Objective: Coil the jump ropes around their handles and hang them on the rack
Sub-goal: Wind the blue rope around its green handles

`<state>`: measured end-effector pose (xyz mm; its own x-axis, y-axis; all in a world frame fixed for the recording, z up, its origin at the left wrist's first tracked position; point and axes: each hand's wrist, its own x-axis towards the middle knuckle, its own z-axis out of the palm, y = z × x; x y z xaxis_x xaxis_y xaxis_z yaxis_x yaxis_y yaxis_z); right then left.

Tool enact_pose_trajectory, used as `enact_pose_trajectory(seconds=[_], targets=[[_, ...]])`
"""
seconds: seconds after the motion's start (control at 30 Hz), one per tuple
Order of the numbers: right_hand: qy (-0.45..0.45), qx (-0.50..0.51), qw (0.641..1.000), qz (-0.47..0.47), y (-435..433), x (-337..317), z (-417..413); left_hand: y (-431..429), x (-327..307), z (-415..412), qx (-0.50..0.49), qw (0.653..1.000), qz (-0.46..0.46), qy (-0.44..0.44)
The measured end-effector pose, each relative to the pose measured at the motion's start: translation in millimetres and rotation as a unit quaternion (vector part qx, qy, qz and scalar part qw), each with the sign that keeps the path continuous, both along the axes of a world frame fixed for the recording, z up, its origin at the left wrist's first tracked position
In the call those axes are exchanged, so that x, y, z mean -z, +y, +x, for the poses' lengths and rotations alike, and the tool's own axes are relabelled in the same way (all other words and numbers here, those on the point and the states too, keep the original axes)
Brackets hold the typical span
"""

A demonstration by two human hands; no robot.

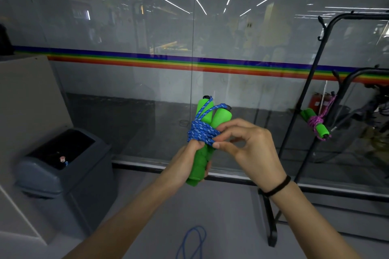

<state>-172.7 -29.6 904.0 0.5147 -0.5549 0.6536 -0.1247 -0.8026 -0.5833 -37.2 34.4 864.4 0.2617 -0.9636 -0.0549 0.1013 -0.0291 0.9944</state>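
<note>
Coiling is nearly done: the left hand [190, 160] grips the green foam handles [202, 153] mid-scene, while the right hand [248, 149] pinches the blue rope [203, 131] wound around them. Next, tuck the end and carry it to the rack [311, 82] at far right.

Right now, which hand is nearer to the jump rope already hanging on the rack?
The right hand. It pinches the blue rope at the coil, on the side toward the rack and its pink-roped jump rope. The left hand grips the green handles farther away.
</note>
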Motion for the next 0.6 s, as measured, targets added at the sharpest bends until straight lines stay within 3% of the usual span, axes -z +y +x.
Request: enact_pose_trajectory(seconds=[0.27,0.6], targets=[[0.05,0.09,0.995,0.019,0.9,-11.2,-0.7,6.8,-0.7,-3.9,-0.044,0.995,0.004,-0.091],[0.169,0.091,0.981,-0.029,-0.6,-10.4,0.4,7.7,-5.7,-4.8,-0.056,0.995,0.026,-0.078]])
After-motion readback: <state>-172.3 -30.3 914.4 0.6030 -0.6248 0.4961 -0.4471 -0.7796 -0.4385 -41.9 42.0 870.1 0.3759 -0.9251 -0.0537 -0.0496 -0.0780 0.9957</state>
